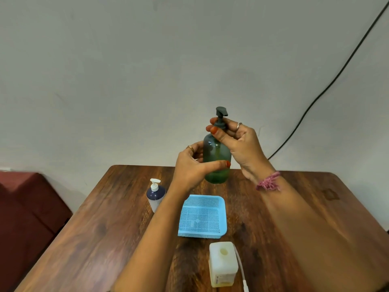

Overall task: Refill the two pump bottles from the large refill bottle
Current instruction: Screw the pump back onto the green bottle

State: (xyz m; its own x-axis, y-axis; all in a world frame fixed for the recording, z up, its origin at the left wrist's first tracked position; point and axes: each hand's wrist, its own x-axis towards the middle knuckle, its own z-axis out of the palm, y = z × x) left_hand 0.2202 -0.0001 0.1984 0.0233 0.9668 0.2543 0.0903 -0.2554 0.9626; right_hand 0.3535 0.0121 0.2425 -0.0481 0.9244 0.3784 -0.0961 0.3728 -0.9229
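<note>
The green bottle (216, 161) is lifted above the far end of the table (105, 218). The left hand (192, 165) is wrapped around its body, and the right hand (235, 138) pinches the collar of the black pump (221, 116). Looks like the twisting step to me, though I can't tell if it's going on or off. Tip: lock the left hand, turn only the collar, and keep it upright so nothing dribbles. The refill bottle (223, 264) sits uncapped near the front edge, the blue bottle (155, 193) is off to the left, and the blue basket (202, 216) sits between.
</note>
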